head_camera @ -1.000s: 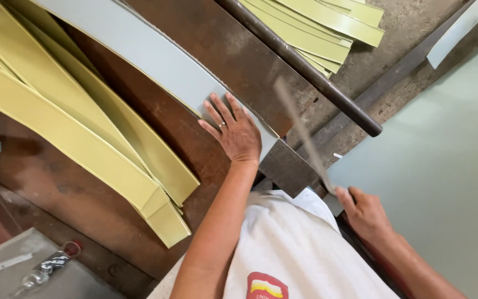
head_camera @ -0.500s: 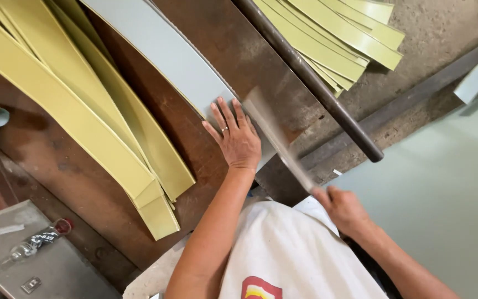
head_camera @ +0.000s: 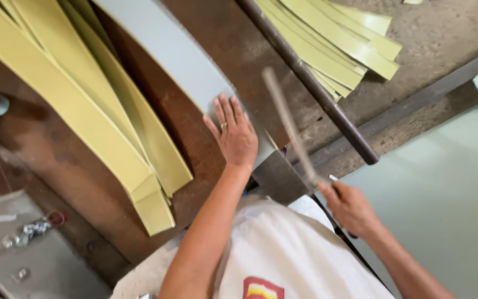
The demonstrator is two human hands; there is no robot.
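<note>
Left hand [head_camera: 236,135] lay flat, fingers [head_camera: 227,111] spread, on the near end of the long grey strip [head_camera: 172,52] running up and left across the brown surface [head_camera: 84,177], right hand [head_camera: 352,207] just beside it, shut round the blurred rod [head_camera: 289,124].

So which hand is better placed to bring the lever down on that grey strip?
Probably the right hand: it already grips the lever. The left hand lies flat on the grey strip, pinning it to the bench.

We are seeing a matt grey strip [head_camera: 178,55], smooth yellowish strips [head_camera: 84,111] and a rusty, rough metal surface [head_camera: 233,44].
</note>
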